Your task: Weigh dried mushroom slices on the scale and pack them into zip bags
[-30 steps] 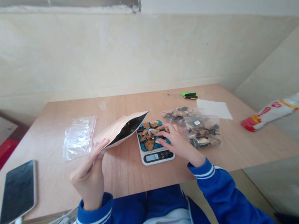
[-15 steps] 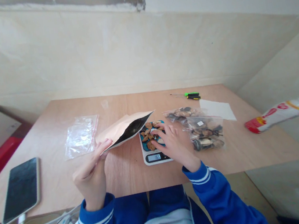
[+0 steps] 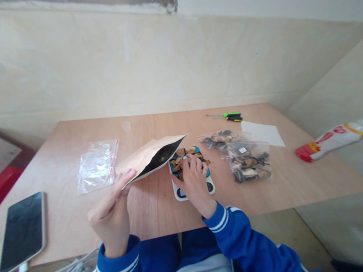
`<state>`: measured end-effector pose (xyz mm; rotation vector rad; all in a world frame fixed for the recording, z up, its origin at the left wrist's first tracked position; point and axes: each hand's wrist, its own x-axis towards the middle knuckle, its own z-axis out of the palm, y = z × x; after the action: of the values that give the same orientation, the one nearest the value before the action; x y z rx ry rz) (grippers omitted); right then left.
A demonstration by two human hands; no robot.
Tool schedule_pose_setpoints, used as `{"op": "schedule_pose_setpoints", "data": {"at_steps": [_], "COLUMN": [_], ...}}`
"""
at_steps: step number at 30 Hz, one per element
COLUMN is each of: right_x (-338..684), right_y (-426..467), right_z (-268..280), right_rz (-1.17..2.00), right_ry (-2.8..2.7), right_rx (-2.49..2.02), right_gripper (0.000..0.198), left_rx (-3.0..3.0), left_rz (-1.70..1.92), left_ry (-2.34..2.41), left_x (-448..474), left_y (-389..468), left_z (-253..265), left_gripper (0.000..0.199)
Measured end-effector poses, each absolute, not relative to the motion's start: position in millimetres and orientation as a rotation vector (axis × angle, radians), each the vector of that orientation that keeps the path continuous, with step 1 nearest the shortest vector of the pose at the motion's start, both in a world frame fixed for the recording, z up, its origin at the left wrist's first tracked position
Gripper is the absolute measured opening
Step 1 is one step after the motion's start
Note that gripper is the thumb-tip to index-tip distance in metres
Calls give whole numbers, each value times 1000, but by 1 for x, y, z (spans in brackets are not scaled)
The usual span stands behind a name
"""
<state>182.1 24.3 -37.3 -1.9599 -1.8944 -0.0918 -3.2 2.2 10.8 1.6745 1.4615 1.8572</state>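
Observation:
My left hand [image 3: 113, 211] is closed on the near left edge of a kraft paper pouch [image 3: 145, 155], whose dark-lined mouth gapes toward the right. The pouch tilts over the left edge of a small white kitchen scale [image 3: 178, 195]. Heaped on the scale's blue top are brown dried pieces [image 3: 193, 150], perhaps dried mushrooms. My right hand [image 3: 194, 181] lies over the heap with fingers bent and spread, the fingertips among the pieces. It covers most of the scale's display. No piece shows plainly gripped in it.
Clear bags of dried pieces [image 3: 250, 162] lie right of the scale, near a white paper sheet [image 3: 267, 133]. Screwdrivers [image 3: 232, 115] rest behind. A red-and-white bottle [image 3: 333, 138] is at the right. Empty plastic bags [image 3: 97, 166] and a cabled phone [image 3: 22, 232] are at the left.
My right hand has moved left and inward across the heap, now hiding the display, which read 165 before. My left hand and the pouch have stayed almost still.

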Motion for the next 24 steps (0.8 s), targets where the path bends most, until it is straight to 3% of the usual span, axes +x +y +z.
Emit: {"op": "schedule_pose_setpoints", "data": {"at_steps": [11, 24], "right_x": [175, 182], "right_y": [24, 21], "right_z": [-39, -27], "right_rz": [-138, -70], "right_ry": [-1901, -1841], "right_rx": [-1939, -1764], "right_gripper": [21, 20], "left_rx": [1646, 1652], "left_rz": [1889, 1857], "left_ry": [1522, 1412], "left_x": [-4, -7], "left_y": [2, 0], "left_z": [7, 9], "left_gripper": [25, 25]}}
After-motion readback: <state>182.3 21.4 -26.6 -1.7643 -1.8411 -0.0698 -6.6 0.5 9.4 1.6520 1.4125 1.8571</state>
